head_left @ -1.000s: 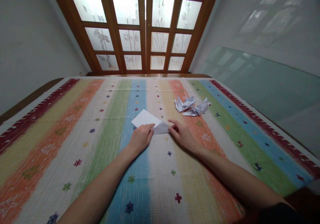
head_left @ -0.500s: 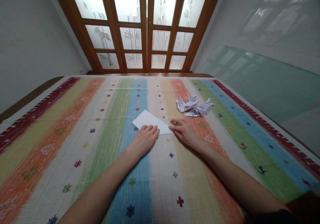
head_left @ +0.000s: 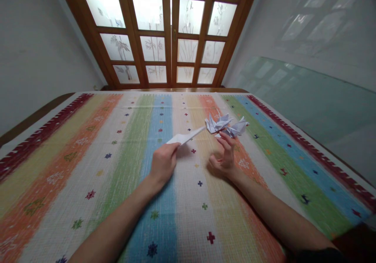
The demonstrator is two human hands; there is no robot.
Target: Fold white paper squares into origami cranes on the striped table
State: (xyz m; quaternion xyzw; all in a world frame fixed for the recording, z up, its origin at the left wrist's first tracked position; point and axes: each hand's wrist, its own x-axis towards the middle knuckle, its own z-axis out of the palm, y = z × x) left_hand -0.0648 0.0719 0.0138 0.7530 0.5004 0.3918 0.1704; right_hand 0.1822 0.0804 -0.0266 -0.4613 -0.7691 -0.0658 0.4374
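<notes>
My left hand pinches the near end of a folded white paper and holds it lifted off the striped cloth, its tip pointing right and away. My right hand hovers to the right of the paper, palm turned inward, fingers apart and slightly curled, holding nothing. Its fingertips are just short of two folded white paper figures that lie on the orange and green stripes.
The striped cloth covers a wide table. A wooden door with frosted glass panes stands behind the far edge. A glass-topped surface runs along the right side. The wall is on the left.
The paper lay flat under both hands before. Now my left hand has lifted it off the cloth, and my right hand has let go and turned open.
</notes>
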